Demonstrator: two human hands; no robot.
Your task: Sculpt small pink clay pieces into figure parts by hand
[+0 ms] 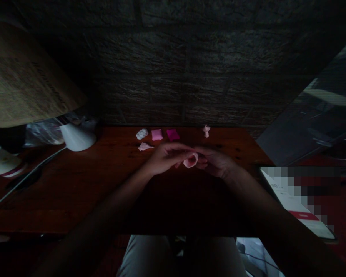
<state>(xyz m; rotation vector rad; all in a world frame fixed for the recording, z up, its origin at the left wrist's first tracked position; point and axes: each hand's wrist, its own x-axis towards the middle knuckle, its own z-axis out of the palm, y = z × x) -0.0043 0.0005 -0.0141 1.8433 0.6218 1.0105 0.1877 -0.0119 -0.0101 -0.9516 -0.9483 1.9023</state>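
Between my two hands, just above the wooden table, is a pale pink piece of modelling clay (pixel 190 160) shaped like a small hollow cup. My left hand (pixel 168 156) pinches its left side with thumb and fingers. From the right, the curled fingers of my right hand (pixel 215 161) close on its other side. Behind my left hand lie a crumpled white lump (pixel 142 134), a light pink square block (pixel 157 134), a magenta block (pixel 173 134) and a flat pale pink scrap (pixel 145 146). A small pale pink shaped piece (pixel 207 130) stands further right.
A white lamp base (pixel 76 137) with a cable stands at left, beside a patterned cup (pixel 4 161) and a plastic bag (pixel 43 132). A large brown paper-like shade (pixel 29 77) overhangs them. A dark brick wall (pixel 167 65) borders the wooden table (pixel 60 192) behind.
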